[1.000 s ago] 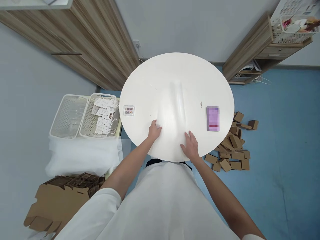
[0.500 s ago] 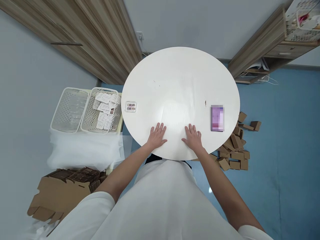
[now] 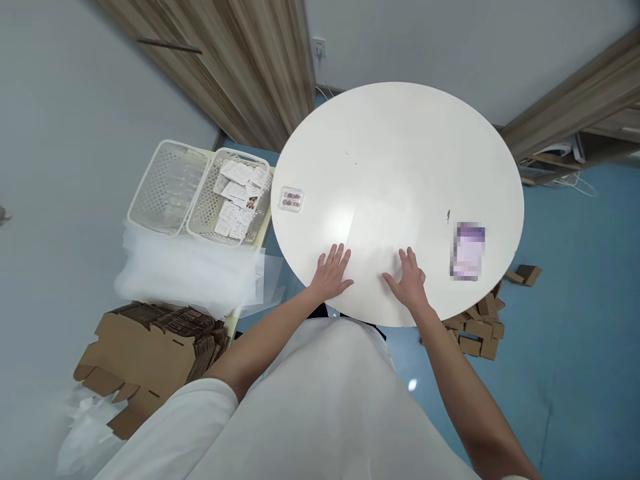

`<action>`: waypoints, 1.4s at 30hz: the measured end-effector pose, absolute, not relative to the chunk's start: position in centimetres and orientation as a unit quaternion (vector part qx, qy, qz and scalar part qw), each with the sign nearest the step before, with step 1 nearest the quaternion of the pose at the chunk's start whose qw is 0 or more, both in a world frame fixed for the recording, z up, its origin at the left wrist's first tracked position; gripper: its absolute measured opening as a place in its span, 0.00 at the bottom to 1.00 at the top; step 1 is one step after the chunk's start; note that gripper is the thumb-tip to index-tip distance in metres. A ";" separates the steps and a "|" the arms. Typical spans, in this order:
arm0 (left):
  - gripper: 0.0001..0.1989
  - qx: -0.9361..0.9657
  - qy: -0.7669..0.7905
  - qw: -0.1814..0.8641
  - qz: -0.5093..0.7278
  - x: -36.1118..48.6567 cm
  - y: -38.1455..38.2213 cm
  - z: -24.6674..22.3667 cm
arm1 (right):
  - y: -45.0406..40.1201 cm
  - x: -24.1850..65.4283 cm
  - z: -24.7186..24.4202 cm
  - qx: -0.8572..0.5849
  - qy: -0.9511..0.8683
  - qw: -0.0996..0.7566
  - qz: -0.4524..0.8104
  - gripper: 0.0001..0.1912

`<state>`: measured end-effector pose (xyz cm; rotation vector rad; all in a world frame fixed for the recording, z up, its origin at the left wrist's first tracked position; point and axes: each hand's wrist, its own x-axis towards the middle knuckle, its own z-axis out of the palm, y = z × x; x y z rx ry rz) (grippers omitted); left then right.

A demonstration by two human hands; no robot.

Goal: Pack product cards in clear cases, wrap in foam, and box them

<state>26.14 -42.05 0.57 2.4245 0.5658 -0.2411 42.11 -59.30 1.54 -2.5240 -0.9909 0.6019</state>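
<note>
My left hand [image 3: 330,273] lies with fingers spread at the near edge of the round white table [image 3: 400,153], holding nothing. To its right, my right hand [image 3: 409,280] is also empty, thumb stretched out and fingers partly bent; whether it touches the tabletop I cannot tell. A small clear case [image 3: 291,199] with several round coloured pieces inside lies near the table's left edge. On the right side of the table is a flat, pixelated purple-pink rectangular thing [image 3: 469,252], apart from my right hand.
Left of the table stand a white basket of printed cards [image 3: 235,200] and another basket of clear plastic items [image 3: 170,187]. Translucent sheets [image 3: 190,270] and stacked flat cardboard boxes [image 3: 150,347] lie nearer. Small brown boxes [image 3: 480,327] are heaped on the floor at right.
The view has turned left, so the table appears further right. My right hand's fingers have gone from spread flat to partly bent. My left hand stays spread on the table.
</note>
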 end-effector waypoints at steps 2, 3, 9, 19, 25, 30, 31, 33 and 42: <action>0.39 0.911 0.254 0.315 -0.083 25.1 -40.1 1.0 | -57.2 41.8 2.5 -0.886 -0.323 0.246 0.222 0.37; 0.39 0.903 0.280 0.318 -0.075 24.5 -38.8 1.1 | -55.9 41.6 2.8 -0.879 -0.307 0.279 0.235 0.37; 0.39 0.832 0.388 0.392 0.055 22.0 -28.2 0.3 | -45.3 39.2 3.0 -0.794 -0.203 0.421 0.389 0.34; 0.36 0.674 0.421 0.599 0.097 23.1 -21.2 -0.8 | -33.3 34.6 2.0 -0.676 -0.166 0.497 0.519 0.38; 0.34 0.677 0.409 0.606 0.092 23.1 -22.0 -1.2 | -32.7 33.6 2.0 -0.677 -0.168 0.485 0.527 0.39; 0.33 0.675 0.401 0.614 0.082 22.8 -23.8 -1.2 | -35.1 33.8 1.6 -0.678 -0.165 0.507 0.506 0.35; 0.33 0.677 0.396 0.615 0.080 22.7 -24.5 -1.1 | -35.8 33.9 1.6 -0.680 -0.161 0.511 0.500 0.35; 0.33 0.680 0.386 0.617 0.081 22.9 -26.1 -0.9 | -37.6 34.0 1.6 -0.686 -0.153 0.517 0.488 0.33; 0.32 0.723 0.303 0.619 0.049 25.3 -36.4 0.9 | -50.4 35.5 2.8 -0.701 -0.122 0.543 0.445 0.27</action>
